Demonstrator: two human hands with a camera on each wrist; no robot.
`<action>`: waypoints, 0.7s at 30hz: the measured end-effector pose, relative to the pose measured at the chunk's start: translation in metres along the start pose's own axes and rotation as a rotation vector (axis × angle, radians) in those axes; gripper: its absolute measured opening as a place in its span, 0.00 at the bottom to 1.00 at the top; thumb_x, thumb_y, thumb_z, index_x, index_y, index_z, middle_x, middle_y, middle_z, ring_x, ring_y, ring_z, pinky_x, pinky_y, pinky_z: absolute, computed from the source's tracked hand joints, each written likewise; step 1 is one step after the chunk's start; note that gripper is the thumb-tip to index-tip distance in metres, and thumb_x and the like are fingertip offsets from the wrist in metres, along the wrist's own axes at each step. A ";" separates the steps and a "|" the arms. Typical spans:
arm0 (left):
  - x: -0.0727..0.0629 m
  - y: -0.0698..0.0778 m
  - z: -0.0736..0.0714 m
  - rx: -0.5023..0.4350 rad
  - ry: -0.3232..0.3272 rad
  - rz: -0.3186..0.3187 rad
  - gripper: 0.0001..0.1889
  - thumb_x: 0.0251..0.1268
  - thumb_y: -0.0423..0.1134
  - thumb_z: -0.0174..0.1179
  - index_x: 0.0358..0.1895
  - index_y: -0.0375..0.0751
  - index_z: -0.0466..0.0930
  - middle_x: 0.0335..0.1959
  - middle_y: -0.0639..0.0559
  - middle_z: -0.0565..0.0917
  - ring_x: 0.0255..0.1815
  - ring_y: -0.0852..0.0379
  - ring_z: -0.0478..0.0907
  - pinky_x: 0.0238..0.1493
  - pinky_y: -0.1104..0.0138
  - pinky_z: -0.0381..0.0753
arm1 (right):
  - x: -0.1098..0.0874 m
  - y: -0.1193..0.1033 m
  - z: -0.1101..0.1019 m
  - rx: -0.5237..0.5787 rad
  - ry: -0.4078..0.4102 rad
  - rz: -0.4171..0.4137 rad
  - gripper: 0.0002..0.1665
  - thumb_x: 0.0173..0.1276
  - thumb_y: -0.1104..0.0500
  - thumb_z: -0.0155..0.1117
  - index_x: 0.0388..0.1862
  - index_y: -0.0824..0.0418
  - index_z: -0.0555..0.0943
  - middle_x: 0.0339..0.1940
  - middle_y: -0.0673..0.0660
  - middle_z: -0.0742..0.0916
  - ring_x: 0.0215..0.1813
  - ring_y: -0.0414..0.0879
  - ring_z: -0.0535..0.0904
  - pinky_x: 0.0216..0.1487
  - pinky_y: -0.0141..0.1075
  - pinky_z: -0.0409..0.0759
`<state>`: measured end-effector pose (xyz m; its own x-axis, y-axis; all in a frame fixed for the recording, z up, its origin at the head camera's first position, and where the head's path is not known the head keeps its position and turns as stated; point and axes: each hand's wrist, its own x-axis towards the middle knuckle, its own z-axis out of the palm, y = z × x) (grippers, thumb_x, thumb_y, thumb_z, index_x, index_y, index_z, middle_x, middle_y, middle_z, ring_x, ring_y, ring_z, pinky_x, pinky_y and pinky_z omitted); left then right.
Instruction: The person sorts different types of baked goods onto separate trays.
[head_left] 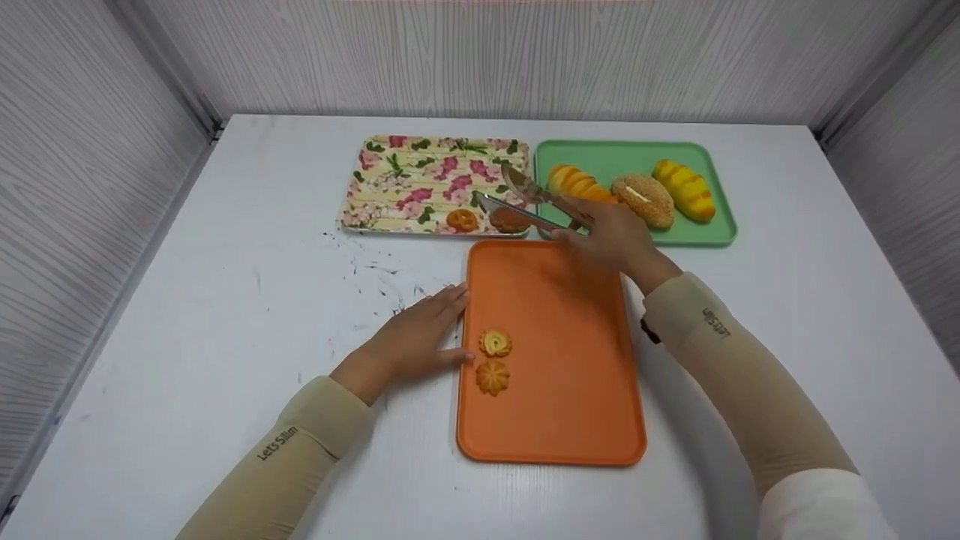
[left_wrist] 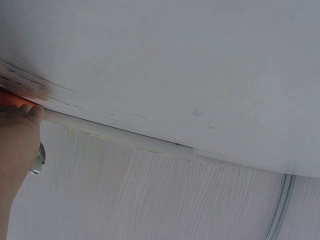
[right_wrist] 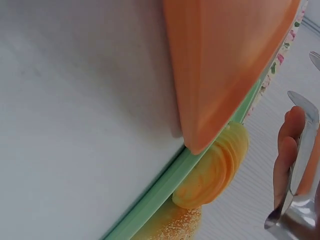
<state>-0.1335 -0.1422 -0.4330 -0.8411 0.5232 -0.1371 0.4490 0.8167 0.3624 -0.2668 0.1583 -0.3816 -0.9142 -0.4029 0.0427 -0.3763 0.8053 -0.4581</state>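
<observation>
My right hand (head_left: 611, 236) grips a pair of metal tongs (head_left: 525, 214). Their tips are spread apart with nothing between them, above the right end of the floral tray (head_left: 375, 180). Below them on that tray lie a small pretzel (head_left: 461, 220) and a round brown cookie (head_left: 508, 219), partly covered by the tongs. The tongs (right_wrist: 302, 160) also show in the right wrist view. My left hand (head_left: 412, 337) touches the left edge of an orange tray (head_left: 559, 382), fingers extended. Two flower-shaped cookies, one (head_left: 495, 343) behind the other (head_left: 493, 378), lie on this tray's left side.
A green tray (head_left: 615, 154) adjoins the floral tray on the right. It carries an orange striped bread (head_left: 577, 182), a seeded bun (head_left: 643, 200) and a yellow bread (head_left: 684, 190). Wood-grain panels (head_left: 480, 60) wall in the white table (head_left: 210, 300).
</observation>
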 end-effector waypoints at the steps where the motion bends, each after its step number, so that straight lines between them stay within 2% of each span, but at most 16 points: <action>1: 0.000 0.000 0.000 0.002 0.001 0.000 0.48 0.63 0.68 0.49 0.77 0.43 0.44 0.77 0.53 0.45 0.76 0.55 0.41 0.71 0.59 0.48 | -0.002 -0.001 0.000 0.003 0.009 -0.013 0.41 0.63 0.34 0.59 0.72 0.47 0.66 0.52 0.59 0.84 0.48 0.59 0.79 0.49 0.54 0.75; 4: 0.000 -0.001 0.001 0.010 0.006 0.008 0.48 0.63 0.69 0.48 0.76 0.42 0.45 0.77 0.52 0.45 0.76 0.55 0.42 0.71 0.59 0.48 | -0.007 -0.003 -0.001 0.009 0.039 -0.059 0.40 0.63 0.36 0.61 0.71 0.49 0.67 0.42 0.56 0.87 0.44 0.57 0.81 0.47 0.52 0.76; 6: 0.000 -0.001 0.001 0.016 0.011 0.012 0.47 0.63 0.69 0.48 0.76 0.42 0.46 0.77 0.53 0.45 0.75 0.55 0.42 0.71 0.59 0.48 | -0.011 -0.004 -0.002 0.019 0.045 -0.078 0.41 0.63 0.36 0.61 0.71 0.50 0.67 0.40 0.55 0.87 0.42 0.56 0.81 0.45 0.51 0.77; 10: 0.000 -0.002 0.001 0.019 0.014 0.019 0.47 0.63 0.68 0.48 0.76 0.42 0.46 0.77 0.52 0.45 0.75 0.55 0.42 0.71 0.59 0.48 | -0.019 -0.006 -0.001 0.047 0.047 -0.103 0.40 0.63 0.37 0.62 0.71 0.50 0.67 0.40 0.53 0.88 0.33 0.51 0.81 0.35 0.45 0.76; 13: 0.000 -0.002 0.001 0.017 0.011 0.019 0.47 0.63 0.68 0.47 0.76 0.41 0.46 0.77 0.52 0.45 0.75 0.55 0.42 0.71 0.59 0.48 | -0.025 -0.007 0.001 0.060 0.046 -0.127 0.39 0.63 0.38 0.63 0.71 0.49 0.68 0.37 0.53 0.87 0.23 0.47 0.76 0.27 0.41 0.71; 16: 0.000 -0.001 0.001 0.012 0.010 0.021 0.47 0.63 0.69 0.47 0.76 0.41 0.46 0.77 0.52 0.45 0.75 0.54 0.42 0.71 0.59 0.49 | -0.032 -0.008 0.003 0.066 0.040 -0.158 0.38 0.63 0.41 0.64 0.70 0.50 0.69 0.35 0.52 0.87 0.19 0.46 0.72 0.23 0.40 0.69; 21: -0.001 -0.001 0.000 0.008 0.012 0.024 0.47 0.63 0.69 0.47 0.76 0.41 0.46 0.77 0.52 0.45 0.75 0.54 0.43 0.71 0.58 0.49 | -0.045 -0.008 0.006 0.062 0.018 -0.217 0.36 0.64 0.44 0.65 0.70 0.51 0.70 0.37 0.51 0.87 0.22 0.43 0.76 0.23 0.39 0.72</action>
<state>-0.1335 -0.1433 -0.4335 -0.8335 0.5399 -0.1173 0.4716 0.8059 0.3579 -0.2218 0.1670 -0.3852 -0.8155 -0.5557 0.1618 -0.5551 0.6719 -0.4903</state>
